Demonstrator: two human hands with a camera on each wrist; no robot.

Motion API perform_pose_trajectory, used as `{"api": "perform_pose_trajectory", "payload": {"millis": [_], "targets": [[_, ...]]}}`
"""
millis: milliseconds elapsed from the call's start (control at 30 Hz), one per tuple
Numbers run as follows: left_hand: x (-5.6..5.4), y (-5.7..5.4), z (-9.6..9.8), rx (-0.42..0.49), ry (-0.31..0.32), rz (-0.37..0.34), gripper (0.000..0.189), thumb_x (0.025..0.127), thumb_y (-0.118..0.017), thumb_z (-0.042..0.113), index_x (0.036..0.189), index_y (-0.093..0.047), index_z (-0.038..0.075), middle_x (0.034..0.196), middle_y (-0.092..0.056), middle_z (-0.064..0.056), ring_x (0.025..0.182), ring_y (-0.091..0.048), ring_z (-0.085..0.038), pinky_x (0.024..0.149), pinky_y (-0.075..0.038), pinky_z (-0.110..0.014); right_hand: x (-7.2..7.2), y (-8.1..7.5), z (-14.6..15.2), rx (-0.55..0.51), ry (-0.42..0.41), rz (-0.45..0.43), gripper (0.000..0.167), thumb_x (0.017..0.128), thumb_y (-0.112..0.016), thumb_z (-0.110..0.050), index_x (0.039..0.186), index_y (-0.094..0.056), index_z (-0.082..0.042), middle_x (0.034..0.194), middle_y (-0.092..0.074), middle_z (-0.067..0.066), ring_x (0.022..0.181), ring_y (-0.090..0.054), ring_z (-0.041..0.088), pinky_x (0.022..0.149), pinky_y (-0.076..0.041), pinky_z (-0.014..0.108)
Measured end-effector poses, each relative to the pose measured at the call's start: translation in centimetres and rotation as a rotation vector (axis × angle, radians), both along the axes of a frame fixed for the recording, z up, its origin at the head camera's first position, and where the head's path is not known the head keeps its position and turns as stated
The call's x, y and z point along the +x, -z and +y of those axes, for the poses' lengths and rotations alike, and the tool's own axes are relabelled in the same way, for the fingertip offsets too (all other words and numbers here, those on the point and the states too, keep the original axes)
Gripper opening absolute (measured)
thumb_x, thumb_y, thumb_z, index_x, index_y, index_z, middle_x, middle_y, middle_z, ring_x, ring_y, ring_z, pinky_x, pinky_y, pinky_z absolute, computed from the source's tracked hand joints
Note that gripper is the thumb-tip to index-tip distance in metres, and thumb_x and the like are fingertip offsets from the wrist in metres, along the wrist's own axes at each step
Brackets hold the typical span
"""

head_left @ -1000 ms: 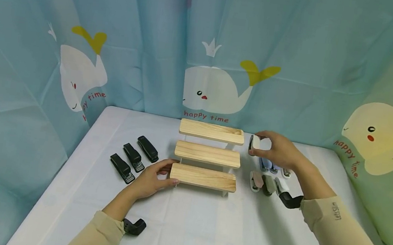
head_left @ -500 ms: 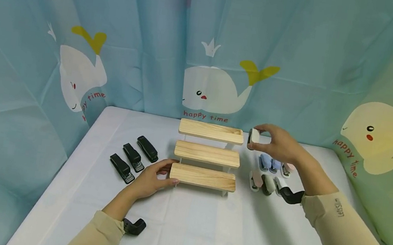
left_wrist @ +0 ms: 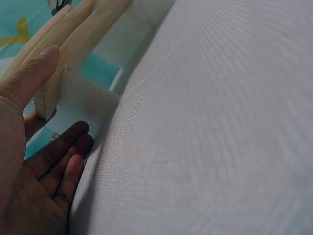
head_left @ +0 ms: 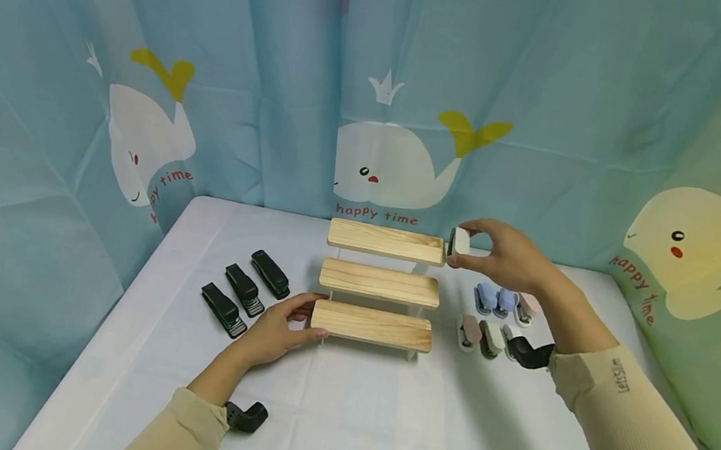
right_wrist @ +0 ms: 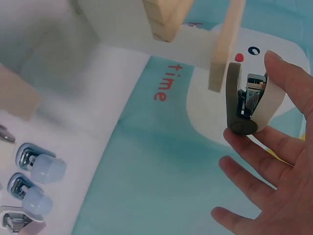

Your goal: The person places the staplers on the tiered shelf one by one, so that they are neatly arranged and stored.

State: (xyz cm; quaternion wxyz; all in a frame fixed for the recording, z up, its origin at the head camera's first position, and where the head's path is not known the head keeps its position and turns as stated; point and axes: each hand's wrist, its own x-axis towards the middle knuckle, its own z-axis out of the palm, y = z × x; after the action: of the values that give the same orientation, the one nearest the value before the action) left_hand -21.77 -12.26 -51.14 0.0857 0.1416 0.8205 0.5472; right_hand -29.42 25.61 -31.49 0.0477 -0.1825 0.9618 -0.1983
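A three-tier wooden display stand (head_left: 380,282) with whitish translucent supports is at the middle of the table. My left hand (head_left: 278,330) holds the left end of its lowest plank (left_wrist: 46,100), thumb on the front edge and index finger behind the end; the other fingers extend below. Between thumb and fingers, my right hand (head_left: 510,256) pinches a small cream-and-dark-grey stapler (right_wrist: 247,100), standing on end right beside the top tier's right end. In the left wrist view, a bit of a stapler (left_wrist: 59,5) shows past the planks.
Three black staplers (head_left: 244,289) lie in a slanting row left of the stand. To the right, several small staplers in two rows include blue ones (head_left: 486,296), a pink one (head_left: 470,331) and a grey-green one (head_left: 492,337). A whale-print curtain (head_left: 282,93) hangs behind the table.
My right hand has lifted the cream stapler away from the right-hand rows and moved it up and left to the top tier's end. The left hand has stayed in place on the stand.
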Motion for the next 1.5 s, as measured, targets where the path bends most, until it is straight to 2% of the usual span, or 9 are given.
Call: {"api": "perform_pose_trajectory", "payload": {"millis": [500,900,1267,1500], "targets": [[0.2,-0.2,0.1,-0.005,-0.007,-0.002,0.066,0.088,-0.084,0.042,0.146,-0.056,0.031,0.137,-0.065,0.003,0.130,-0.058,-0.017,0.116,-0.046,-0.042,0.0,-0.8,-1.6,-0.020,-0.033,0.033,0.076,0.094,-0.075,-0.047,0.151,-0.050,-0.005,0.146,-0.057,0.018,0.142,-0.046,0.041,0.114,-0.041,0.062],[0.1,0.2,0.0,-0.002,0.005,0.000,0.068,0.087,-0.083,0.044,0.147,-0.055,0.030,0.138,-0.064,0.001,0.131,-0.058,-0.020,0.116,-0.046,-0.045,-0.1,-0.6,-3.2,-0.052,-0.040,0.012,0.077,0.093,-0.076,-0.049,0.151,-0.049,-0.007,0.150,-0.053,0.016,0.145,-0.043,0.041,0.115,-0.039,0.063],[0.0,0.2,0.1,-0.002,0.000,0.017,0.067,0.088,-0.083,0.042,0.148,-0.055,0.029,0.138,-0.064,0.001,0.130,-0.058,-0.019,0.116,-0.046,-0.044,-0.4,-0.4,-4.4,-0.119,-0.075,0.024,0.075,0.092,-0.079,-0.043,0.150,-0.049,-0.007,0.149,-0.052,0.018,0.141,-0.046,0.040,0.113,-0.041,0.062],[0.1,0.2,0.1,0.002,0.001,0.014,0.067,0.088,-0.083,0.042,0.148,-0.055,0.029,0.138,-0.065,0.001,0.130,-0.058,-0.020,0.115,-0.047,-0.045,-0.6,0.0,-5.3,-0.140,-0.077,0.013,0.078,0.090,-0.081,-0.044,0.150,-0.048,-0.006,0.153,-0.049,0.019,0.144,-0.043,0.041,0.117,-0.038,0.063]]}}
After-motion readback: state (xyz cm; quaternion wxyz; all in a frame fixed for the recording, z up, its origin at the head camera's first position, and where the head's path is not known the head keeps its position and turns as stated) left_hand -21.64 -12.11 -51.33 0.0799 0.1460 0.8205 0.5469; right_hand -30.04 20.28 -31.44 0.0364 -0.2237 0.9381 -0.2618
